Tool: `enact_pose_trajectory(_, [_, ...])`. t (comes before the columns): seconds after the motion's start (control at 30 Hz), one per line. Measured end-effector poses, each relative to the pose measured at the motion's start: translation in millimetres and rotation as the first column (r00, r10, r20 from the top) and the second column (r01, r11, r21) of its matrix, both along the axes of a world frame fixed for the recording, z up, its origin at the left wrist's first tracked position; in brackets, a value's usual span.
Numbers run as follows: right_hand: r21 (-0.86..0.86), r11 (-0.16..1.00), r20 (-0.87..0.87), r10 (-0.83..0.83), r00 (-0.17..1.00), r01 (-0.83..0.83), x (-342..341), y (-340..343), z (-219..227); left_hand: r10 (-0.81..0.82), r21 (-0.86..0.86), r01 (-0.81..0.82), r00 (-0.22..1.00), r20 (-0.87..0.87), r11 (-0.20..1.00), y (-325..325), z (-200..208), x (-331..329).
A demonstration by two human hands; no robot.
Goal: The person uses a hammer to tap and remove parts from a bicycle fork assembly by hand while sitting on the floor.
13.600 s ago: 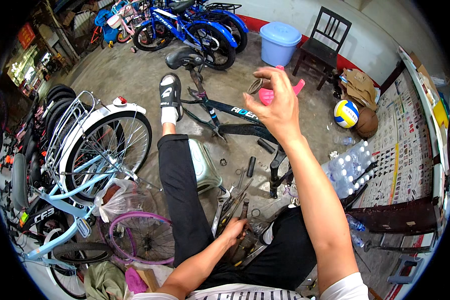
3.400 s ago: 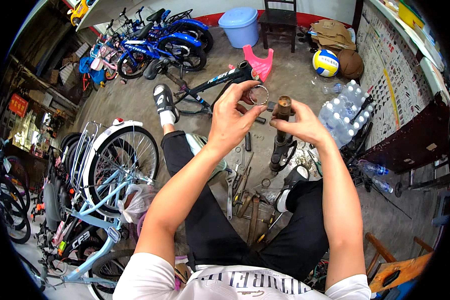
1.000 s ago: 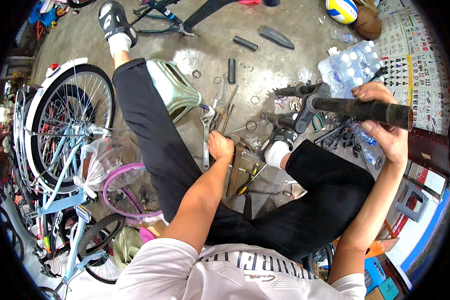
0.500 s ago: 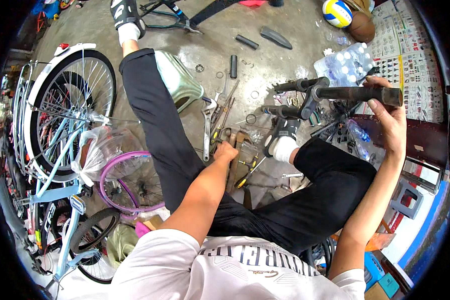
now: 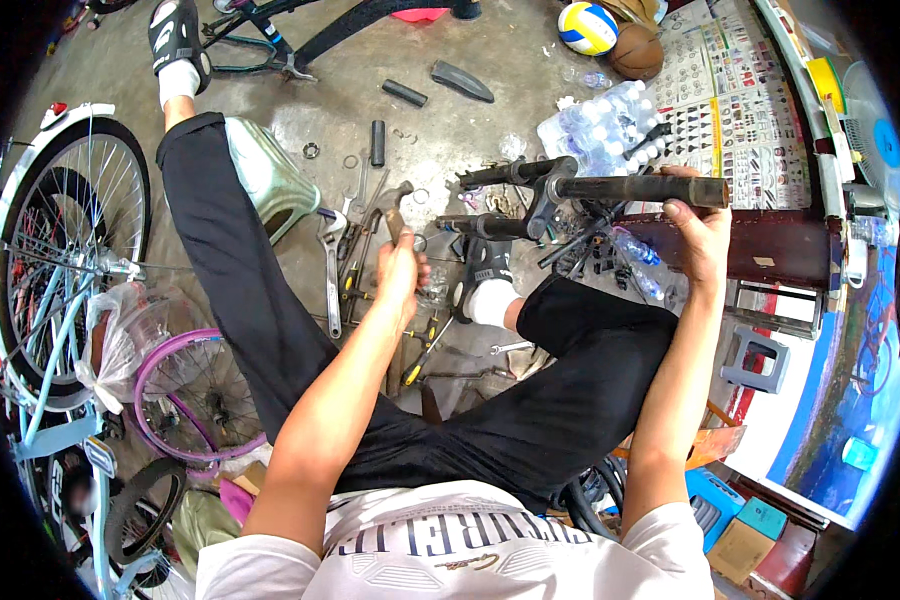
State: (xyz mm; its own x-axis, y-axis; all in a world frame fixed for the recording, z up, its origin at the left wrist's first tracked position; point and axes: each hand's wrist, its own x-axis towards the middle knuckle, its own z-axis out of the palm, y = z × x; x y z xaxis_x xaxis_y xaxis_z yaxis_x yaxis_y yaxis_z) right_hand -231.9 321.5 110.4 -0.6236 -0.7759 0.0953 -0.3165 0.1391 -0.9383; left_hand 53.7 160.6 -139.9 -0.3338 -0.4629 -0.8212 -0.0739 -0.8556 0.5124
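My right hand (image 5: 701, 228) grips the end of the long dark tube of a bicycle fork (image 5: 610, 188), held up at the right. The fork's two legs point left, above my foot. My left hand (image 5: 399, 272), fingers curled, is closed around the handle of a hammer (image 5: 394, 213) between my legs, its head tilted up and away from me. Below that hand lie yellow-and-black screwdrivers (image 5: 420, 358). To its left, an adjustable wrench (image 5: 332, 270) rests on the floor among other long tools.
Left stand a light blue bicycle (image 5: 65, 310) and a purple wheel rim (image 5: 152, 375). A pale green stool (image 5: 270, 180) is beside my left leg. Bottled water (image 5: 600, 130), a volleyball (image 5: 588, 28) and a basketball (image 5: 637, 52) sit at the far right. Short dark tubes (image 5: 377, 143) lie ahead.
My left hand has risen from the tools on the floor with the hammer in it. The right hand still holds the fork. The whole view has shifted, so everything appears further left.
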Motion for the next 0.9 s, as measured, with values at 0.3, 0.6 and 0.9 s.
enact_pose_trajectory(0.3, [-0.025, 0.997, -0.039, 0.067, 0.997, -0.068, -10, -15, -8, -0.12, 0.044, 0.133, 0.968, -0.22, 0.99, 29, 90, -25])
enact_pose_trajectory(0.6, [-0.018, 0.996, -0.09, 0.08, 0.993, -0.082, -5, -20, -5, -0.075, 0.002, 0.077, 0.971, -0.226, 0.997, 40, 111, -29])
enact_pose_trajectory(0.9, [-0.058, 0.994, -0.055, 0.093, 0.994, -0.096, -14, -20, -10, -0.273, -0.25, 0.182, 0.875, -0.399, 0.951, 41, 138, -39])
